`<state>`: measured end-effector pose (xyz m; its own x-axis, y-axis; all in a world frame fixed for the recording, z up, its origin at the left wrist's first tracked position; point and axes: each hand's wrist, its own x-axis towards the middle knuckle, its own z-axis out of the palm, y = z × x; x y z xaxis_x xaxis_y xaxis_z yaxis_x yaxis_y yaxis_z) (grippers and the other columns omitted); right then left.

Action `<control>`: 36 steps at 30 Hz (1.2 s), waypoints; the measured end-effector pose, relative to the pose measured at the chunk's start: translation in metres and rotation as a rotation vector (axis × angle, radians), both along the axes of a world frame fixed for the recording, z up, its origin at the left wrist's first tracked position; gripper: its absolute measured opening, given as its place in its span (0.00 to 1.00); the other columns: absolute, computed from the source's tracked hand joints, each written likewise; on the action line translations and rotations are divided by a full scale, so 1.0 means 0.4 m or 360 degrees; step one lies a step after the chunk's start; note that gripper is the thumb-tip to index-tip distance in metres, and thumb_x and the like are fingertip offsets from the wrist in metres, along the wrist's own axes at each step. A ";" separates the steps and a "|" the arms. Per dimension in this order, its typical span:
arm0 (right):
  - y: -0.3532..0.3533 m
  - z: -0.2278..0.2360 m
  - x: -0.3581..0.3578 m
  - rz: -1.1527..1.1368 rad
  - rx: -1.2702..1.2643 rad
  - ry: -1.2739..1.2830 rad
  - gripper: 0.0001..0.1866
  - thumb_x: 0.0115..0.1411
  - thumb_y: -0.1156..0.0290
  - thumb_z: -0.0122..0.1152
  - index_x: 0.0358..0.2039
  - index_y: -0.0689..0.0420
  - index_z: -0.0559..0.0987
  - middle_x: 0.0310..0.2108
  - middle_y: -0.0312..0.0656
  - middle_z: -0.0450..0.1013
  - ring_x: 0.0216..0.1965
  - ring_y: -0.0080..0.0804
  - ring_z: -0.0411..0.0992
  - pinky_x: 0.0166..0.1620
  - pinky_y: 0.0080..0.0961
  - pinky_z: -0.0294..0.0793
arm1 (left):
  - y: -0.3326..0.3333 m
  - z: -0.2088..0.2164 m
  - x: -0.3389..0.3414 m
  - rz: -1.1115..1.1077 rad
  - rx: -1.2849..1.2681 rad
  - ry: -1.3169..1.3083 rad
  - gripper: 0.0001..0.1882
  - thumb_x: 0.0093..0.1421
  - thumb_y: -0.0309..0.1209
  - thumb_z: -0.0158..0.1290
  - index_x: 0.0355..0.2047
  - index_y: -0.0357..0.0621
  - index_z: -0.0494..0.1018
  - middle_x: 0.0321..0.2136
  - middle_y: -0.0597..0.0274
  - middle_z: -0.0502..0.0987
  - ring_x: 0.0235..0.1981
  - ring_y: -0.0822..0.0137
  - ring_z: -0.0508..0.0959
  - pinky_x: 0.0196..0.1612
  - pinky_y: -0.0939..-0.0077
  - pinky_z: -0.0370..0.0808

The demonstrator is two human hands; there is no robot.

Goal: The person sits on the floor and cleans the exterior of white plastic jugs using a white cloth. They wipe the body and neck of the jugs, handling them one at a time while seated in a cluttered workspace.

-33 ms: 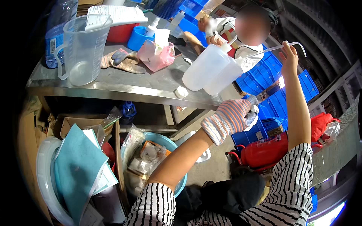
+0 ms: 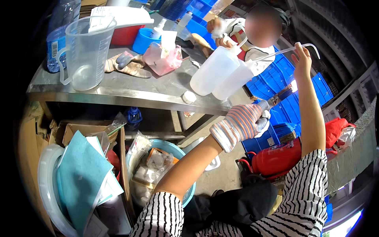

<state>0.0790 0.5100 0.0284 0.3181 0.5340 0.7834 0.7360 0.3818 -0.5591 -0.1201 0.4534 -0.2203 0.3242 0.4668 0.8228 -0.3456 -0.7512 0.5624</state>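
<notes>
Two translucent white wash bottles stand side by side at the table's right end, the left bottle (image 2: 213,73) partly in front of the right bottle (image 2: 233,81). A thin bent spout tube (image 2: 282,51) rises from the right bottle, and my bare right hand (image 2: 303,63), raised, pinches it near its downturned tip. My left hand (image 2: 241,124), in a striped knit glove, is closed below the bottles, just off the table edge. Something white shows at its fingers, mostly hidden. A white cap (image 2: 189,97) lies on the table near the left bottle.
On the metal table (image 2: 130,96) are a measuring jug (image 2: 89,55), gloves (image 2: 128,65), a pink tissue pack (image 2: 162,59) and a blue cup (image 2: 147,41). Another person (image 2: 252,51) works beyond. Below stand a blue basin (image 2: 188,195) and a red fire extinguisher (image 2: 276,158).
</notes>
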 end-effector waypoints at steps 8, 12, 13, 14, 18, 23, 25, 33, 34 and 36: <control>-0.014 0.005 0.009 -0.0007 -0.0008 0.0018 0.19 0.55 0.55 0.65 0.39 0.53 0.74 0.42 0.36 0.72 0.50 0.28 0.65 0.52 0.31 0.63 | 0.005 -0.010 0.021 0.0071 0.0077 0.0043 0.13 0.57 0.34 0.52 0.41 0.42 0.68 0.27 0.48 0.78 0.28 0.49 0.79 0.31 0.60 0.75; -0.013 0.007 0.019 -0.0021 -0.0020 -0.0003 0.18 0.56 0.55 0.64 0.39 0.54 0.74 0.42 0.36 0.73 0.50 0.27 0.65 0.52 0.31 0.63 | 0.003 -0.010 0.029 0.0081 0.0086 0.0058 0.13 0.57 0.35 0.52 0.41 0.42 0.68 0.27 0.47 0.78 0.29 0.48 0.79 0.31 0.60 0.75; -0.011 0.002 0.016 -0.0021 -0.0020 -0.0001 0.19 0.56 0.55 0.64 0.40 0.54 0.74 0.42 0.36 0.73 0.50 0.28 0.65 0.52 0.31 0.63 | 0.004 -0.011 0.027 0.0083 0.0083 0.0060 0.13 0.57 0.35 0.52 0.41 0.42 0.68 0.27 0.47 0.78 0.29 0.48 0.79 0.31 0.59 0.75; -0.008 -0.003 0.014 -0.0021 -0.0019 0.0001 0.19 0.56 0.55 0.64 0.40 0.54 0.74 0.42 0.36 0.73 0.50 0.28 0.65 0.52 0.31 0.63 | 0.004 -0.010 0.023 0.0059 0.0075 0.0046 0.14 0.57 0.35 0.52 0.41 0.42 0.68 0.27 0.47 0.78 0.29 0.48 0.79 0.31 0.59 0.75; -0.009 -0.013 0.007 -0.0003 0.0019 -0.0017 0.19 0.55 0.55 0.64 0.39 0.55 0.75 0.37 0.35 0.72 0.46 0.26 0.67 0.48 0.28 0.65 | -0.002 0.002 0.007 0.0040 0.0061 0.0030 0.14 0.57 0.35 0.52 0.41 0.42 0.69 0.26 0.47 0.78 0.28 0.47 0.78 0.31 0.59 0.75; -0.011 -0.025 0.002 -0.0024 0.0022 -0.0035 0.17 0.56 0.56 0.64 0.38 0.54 0.75 0.37 0.35 0.72 0.47 0.26 0.67 0.49 0.28 0.65 | 0.002 -0.003 0.014 0.0117 0.0086 0.0040 0.13 0.58 0.35 0.52 0.40 0.43 0.68 0.25 0.48 0.78 0.27 0.47 0.78 0.30 0.59 0.75; -0.014 -0.023 0.005 -0.0008 0.0012 -0.0032 0.17 0.56 0.56 0.64 0.38 0.54 0.75 0.37 0.35 0.72 0.47 0.26 0.67 0.49 0.28 0.65 | 0.002 -0.003 0.014 0.0122 0.0091 0.0032 0.12 0.58 0.35 0.51 0.40 0.43 0.68 0.24 0.48 0.78 0.27 0.47 0.78 0.29 0.58 0.75; -0.029 -0.036 0.019 -0.0001 0.0024 -0.0021 0.16 0.56 0.56 0.63 0.37 0.53 0.75 0.37 0.35 0.72 0.47 0.25 0.67 0.49 0.29 0.65 | 0.001 -0.004 0.028 0.0086 0.0076 0.0067 0.13 0.58 0.36 0.52 0.40 0.44 0.68 0.25 0.48 0.77 0.27 0.47 0.78 0.29 0.58 0.74; -0.030 -0.041 0.019 0.0012 0.0018 -0.0013 0.15 0.56 0.56 0.63 0.36 0.53 0.75 0.37 0.35 0.72 0.47 0.25 0.67 0.49 0.29 0.65 | 0.002 -0.005 0.032 0.0092 0.0075 0.0106 0.13 0.57 0.36 0.52 0.40 0.44 0.68 0.25 0.48 0.77 0.28 0.47 0.78 0.30 0.59 0.74; -0.033 -0.043 0.027 0.0025 0.0009 -0.0007 0.15 0.56 0.57 0.63 0.36 0.53 0.75 0.37 0.35 0.72 0.46 0.25 0.67 0.49 0.28 0.65 | 0.002 -0.006 0.038 0.0110 0.0095 0.0162 0.14 0.57 0.36 0.52 0.41 0.43 0.68 0.26 0.48 0.78 0.29 0.47 0.78 0.32 0.59 0.75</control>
<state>0.0898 0.4969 0.0113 0.3062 0.5344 0.7878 0.7324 0.3964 -0.5535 -0.1048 0.4542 -0.2227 0.3761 0.4420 0.8144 -0.2353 -0.8045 0.5453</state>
